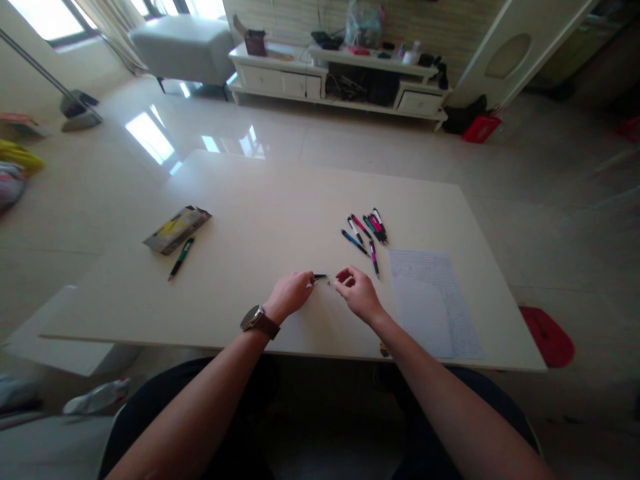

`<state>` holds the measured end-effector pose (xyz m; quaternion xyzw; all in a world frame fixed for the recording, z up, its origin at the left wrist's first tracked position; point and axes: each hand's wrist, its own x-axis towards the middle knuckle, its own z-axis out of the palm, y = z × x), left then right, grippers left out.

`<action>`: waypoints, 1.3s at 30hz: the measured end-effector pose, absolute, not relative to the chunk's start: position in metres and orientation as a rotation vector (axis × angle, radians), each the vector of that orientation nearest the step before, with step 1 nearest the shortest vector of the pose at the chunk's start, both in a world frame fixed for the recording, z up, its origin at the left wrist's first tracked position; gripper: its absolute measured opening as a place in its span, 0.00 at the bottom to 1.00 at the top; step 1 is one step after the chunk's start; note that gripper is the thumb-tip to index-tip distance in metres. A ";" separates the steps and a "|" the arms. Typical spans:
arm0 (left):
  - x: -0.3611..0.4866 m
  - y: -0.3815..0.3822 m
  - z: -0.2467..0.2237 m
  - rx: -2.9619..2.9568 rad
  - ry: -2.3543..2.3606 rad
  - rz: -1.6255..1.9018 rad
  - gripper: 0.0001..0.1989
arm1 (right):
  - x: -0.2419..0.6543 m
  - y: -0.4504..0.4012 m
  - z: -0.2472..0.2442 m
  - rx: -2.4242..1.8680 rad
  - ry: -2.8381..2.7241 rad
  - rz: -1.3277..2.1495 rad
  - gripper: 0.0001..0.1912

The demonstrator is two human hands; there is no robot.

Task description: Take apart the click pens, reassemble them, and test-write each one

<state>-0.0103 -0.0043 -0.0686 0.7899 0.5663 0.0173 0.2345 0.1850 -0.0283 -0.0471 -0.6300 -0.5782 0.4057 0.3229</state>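
Note:
My left hand (292,293), with a watch on its wrist, is closed on a pen (321,276) whose dark front end points right. Just across from that tip, my right hand (358,293) has its thumb and fingers pinched together; whatever is between them is too small to make out. Beyond my right hand lies a loose group of several pens, among them a blue pen (355,242) and a purple pen (374,259). A green pen (181,259) rests at the left beside an opened pen box (178,230).
All of this is on a white table (270,200). Written sheets of paper (430,307) lie to the right of my right hand. A red stool (546,337) stands past the table's right edge. Farther off are a TV cabinet (280,81) and a grey ottoman (183,50).

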 end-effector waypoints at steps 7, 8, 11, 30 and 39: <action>-0.008 0.001 -0.064 1.983 1.492 0.184 0.10 | 0.186 -0.027 -0.041 -1.680 -1.529 1.017 0.04; -0.007 0.003 -0.061 1.900 1.453 0.249 0.10 | 0.186 -0.027 -0.041 -1.686 -1.518 1.006 0.04; -0.005 0.006 -0.052 1.681 1.311 0.444 0.13 | 0.185 -0.027 -0.041 -1.672 -1.488 1.011 0.06; -0.004 -0.004 -0.026 1.855 1.179 0.507 0.22 | 0.187 -0.009 -0.034 -1.407 -1.043 1.143 0.14; -0.003 -0.004 -0.024 1.918 1.162 0.469 0.21 | 0.185 -0.013 -0.037 -1.394 -1.113 1.179 0.13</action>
